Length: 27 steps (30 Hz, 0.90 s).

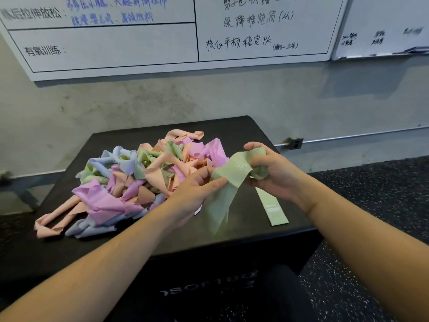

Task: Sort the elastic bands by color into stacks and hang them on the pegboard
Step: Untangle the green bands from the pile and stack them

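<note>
Both forearms reaching in from near edge over black box [267,135]. Left hand [192,191] pinching green band [232,175] between thumb and fingers at its near-left fold, wrist bent inward. Right hand [276,173] gripping same band's far-right end, fingers curling round bunched fabric. Band stretching between hands above box top, loose tail hanging toward near side. Mixed pile [139,175] of pink, orange, blue, green bands lying left. Flat green band [271,208] lying alone at near right, under right wrist.
</note>
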Tool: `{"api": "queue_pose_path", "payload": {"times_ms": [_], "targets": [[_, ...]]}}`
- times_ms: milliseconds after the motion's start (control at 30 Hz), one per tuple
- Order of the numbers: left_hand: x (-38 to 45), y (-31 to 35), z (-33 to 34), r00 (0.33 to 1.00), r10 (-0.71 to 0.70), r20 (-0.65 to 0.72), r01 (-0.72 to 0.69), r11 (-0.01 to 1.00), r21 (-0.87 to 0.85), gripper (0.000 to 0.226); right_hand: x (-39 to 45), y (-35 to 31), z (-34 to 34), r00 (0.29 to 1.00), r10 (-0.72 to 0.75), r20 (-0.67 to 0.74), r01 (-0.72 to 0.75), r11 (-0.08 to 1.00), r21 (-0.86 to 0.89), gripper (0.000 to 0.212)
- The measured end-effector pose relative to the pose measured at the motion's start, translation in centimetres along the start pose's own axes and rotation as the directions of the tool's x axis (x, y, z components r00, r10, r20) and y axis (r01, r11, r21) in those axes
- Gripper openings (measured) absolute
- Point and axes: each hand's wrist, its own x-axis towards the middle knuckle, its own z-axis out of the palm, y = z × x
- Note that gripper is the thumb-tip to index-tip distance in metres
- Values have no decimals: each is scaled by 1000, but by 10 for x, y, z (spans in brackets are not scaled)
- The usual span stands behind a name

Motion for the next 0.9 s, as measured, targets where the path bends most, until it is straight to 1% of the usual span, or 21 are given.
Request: {"api": "queue_pose_path", "payload": {"times_ms": [100,167,200,267,333,367,433,533,600,667,733,767,833,867,900], "targets": [[-14,8,0,999,38,-37,-40,997,-65,17,-10,8,2,999,12,45,-6,992,-129,36],[-22,15,0,996,59,-62,-64,993,-94,24,-16,13,4,1000,2,30,5,973,-229,32],[-25,18,0,995,70,-73,-77,992,-100,24,-17,16,4,1000,-10,3,11,960,-281,31],[-29,23,-3,991,79,-109,-89,992,-94,21,-20,22,5,992,-89,-90,43,905,-424,30],[-30,23,-8,988,52,-147,-62,996,-65,15,-23,25,10,964,-217,-155,100,831,-547,26],[-30,23,-10,985,38,-169,-48,997,-57,14,-25,26,14,951,-268,-152,138,812,-567,22],[-29,20,-13,977,30,-211,-41,998,-44,19,-30,28,23,939,-335,-80,231,785,-575,16],[-30,18,-13,973,33,-230,-42,999,-33,29,-36,31,40,933,-351,75,318,711,-627,26],[-31,18,-13,977,29,-212,-39,998,-45,31,-35,35,48,928,-351,127,339,650,-680,32],[-32,18,-13,979,16,-201,-33,996,-81,27,-31,39,52,916,-382,122,349,609,-712,26],[-33,18,-13,978,-7,-206,-17,993,-115,29,-30,41,53,911,-404,77,325,592,-737,14],[-34,18,-13,976,-17,-215,-11,992,-127,26,-30,43,53,908,-414,66,315,569,-760,12],[-37,18,-13,970,-34,-239,2,991,-132,18,-33,46,53,896,-436,85,330,524,-785,15],[-38,17,-14,969,-39,-242,7,992,-129,16,-34,47,53,890,-445,99,348,521,-780,17],[-39,17,-13,971,-38,-237,9,992,-124,16,-35,48,53,887,-450,103,363,543,-757,18]]}}
